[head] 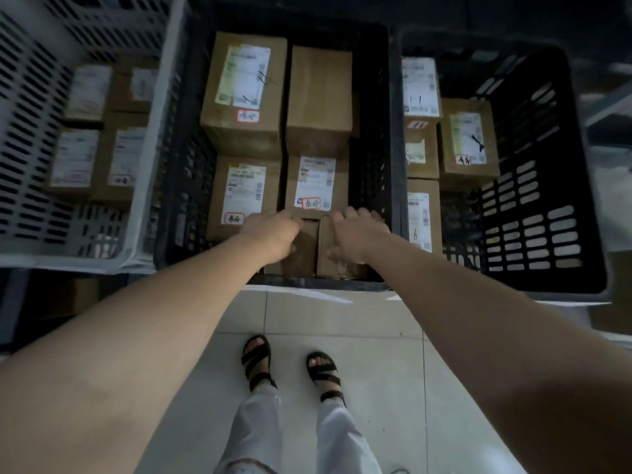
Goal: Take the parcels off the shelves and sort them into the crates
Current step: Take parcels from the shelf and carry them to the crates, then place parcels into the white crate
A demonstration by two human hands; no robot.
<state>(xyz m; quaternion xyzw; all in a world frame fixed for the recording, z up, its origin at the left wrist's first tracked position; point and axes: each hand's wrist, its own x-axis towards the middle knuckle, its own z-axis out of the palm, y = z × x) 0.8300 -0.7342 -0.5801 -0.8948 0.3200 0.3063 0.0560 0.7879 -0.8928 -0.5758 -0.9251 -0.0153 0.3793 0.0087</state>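
While the fingers (289,218) of our left hand (270,234) curled over one small brown parcel (302,251) and our right hand (359,234) gripped its twin (337,258), both stood at the near wall of the middle black crate (184,172). Wedged against the labelled boxes (313,183), one could jam or tip, we judged. A white crate (30,131) and a second black crate (547,217) flanked it.

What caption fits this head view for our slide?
Left hand and right hand hold small boxes inside the middle black crate.

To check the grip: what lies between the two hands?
Head view: two plain brown parcels, side by side, fill the gap between left hand and right hand.
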